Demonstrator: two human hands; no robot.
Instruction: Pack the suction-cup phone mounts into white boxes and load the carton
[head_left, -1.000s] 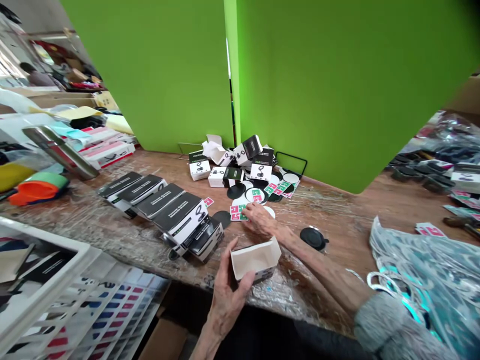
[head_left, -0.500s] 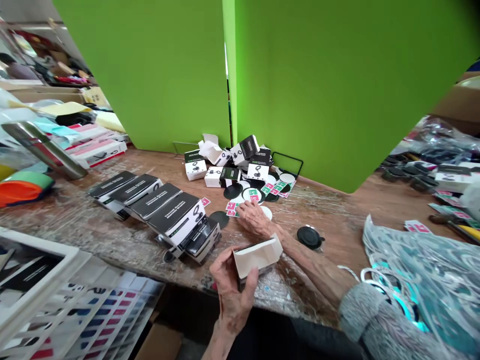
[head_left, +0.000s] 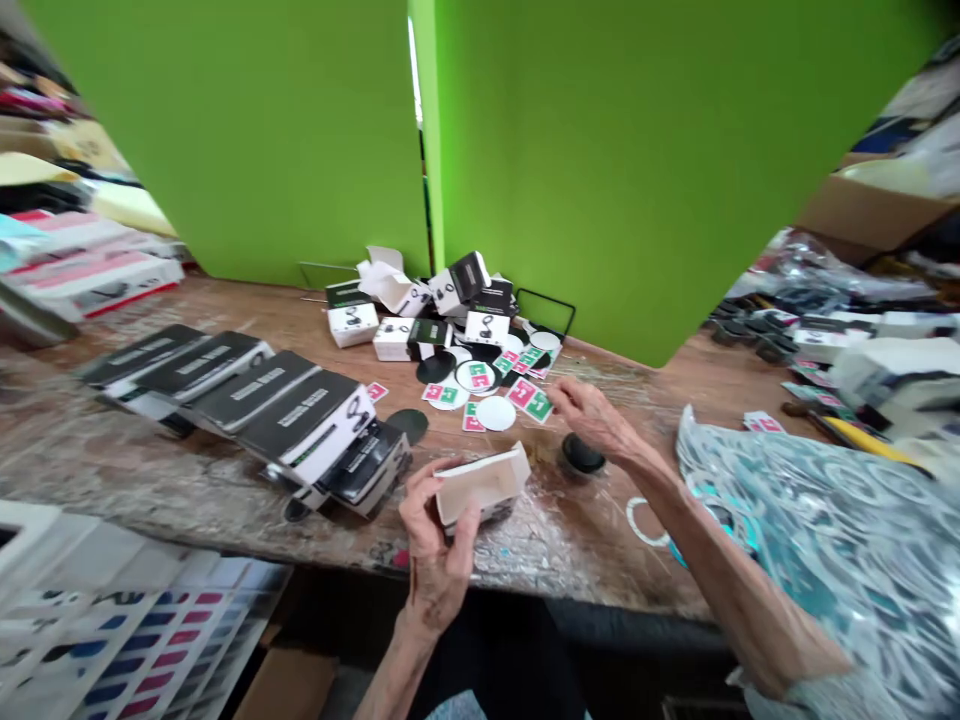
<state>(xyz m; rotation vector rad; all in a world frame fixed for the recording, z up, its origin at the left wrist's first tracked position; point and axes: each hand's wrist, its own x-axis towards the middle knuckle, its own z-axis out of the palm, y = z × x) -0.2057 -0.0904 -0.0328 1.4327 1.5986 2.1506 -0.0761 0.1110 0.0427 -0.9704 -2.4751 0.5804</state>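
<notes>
Gripping the open carton (head_left: 486, 486) snugly in the left hand (head_left: 435, 573) steadies it imo, while the right hand (head_left: 598, 420) pinches the red-and-green card (head_left: 523, 395) by its edge.

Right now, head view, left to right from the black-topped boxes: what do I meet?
Row of black-topped boxes → left hand, holding an open box → right hand → clear plastic bag.

The small, white-lined box (head_left: 489, 482) sits open, slightly tilted.
</notes>
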